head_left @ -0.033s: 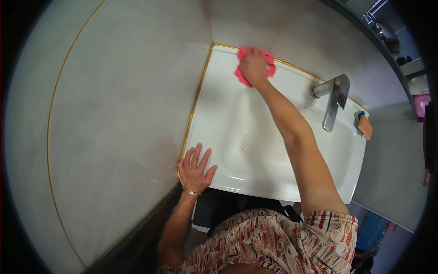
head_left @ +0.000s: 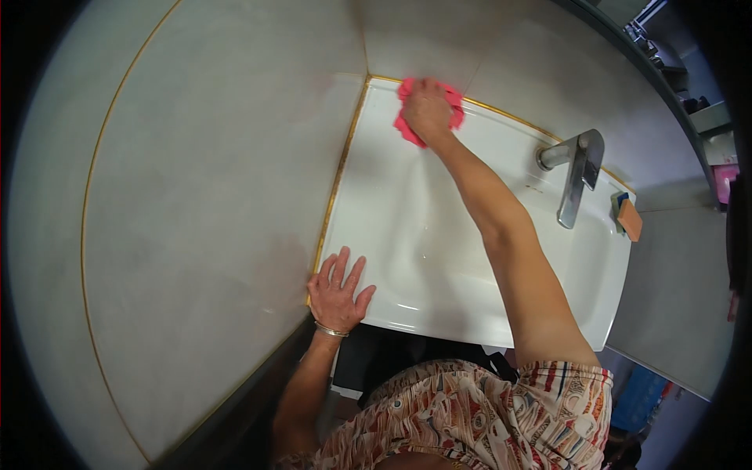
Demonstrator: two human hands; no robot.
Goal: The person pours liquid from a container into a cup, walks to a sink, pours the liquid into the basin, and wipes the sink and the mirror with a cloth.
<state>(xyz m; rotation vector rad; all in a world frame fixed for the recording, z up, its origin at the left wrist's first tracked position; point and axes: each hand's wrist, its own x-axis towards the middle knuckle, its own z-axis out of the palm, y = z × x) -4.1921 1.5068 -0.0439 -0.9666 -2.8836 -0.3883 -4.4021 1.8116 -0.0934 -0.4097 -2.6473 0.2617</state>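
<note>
A bright pink cloth [head_left: 408,135] lies bunched on the rear rim of a white washbasin [head_left: 376,204], close to the back left corner. My right hand [head_left: 428,111] presses down on it, with its arm stretched across the bowl. Folds of the cloth stick out around the fingers, and the fingertips are partly hard to make out. At the front left corner of the basin, my left hand [head_left: 335,294] rests flat with its fingers spread, nothing in it. A bracelet circles the left wrist.
A chrome tap [head_left: 578,176] rises from the rear right of the basin. Sponges [head_left: 629,219], one orange on top, sit on the right rim. Grey wall panels [head_left: 211,196] meet the basin at the left and back along yellowish seams. A dark-edged shelf [head_left: 666,82] curves at upper right.
My right hand and the pink cloth have shifted slightly left along the back rim. My left hand stays on the front corner.
</note>
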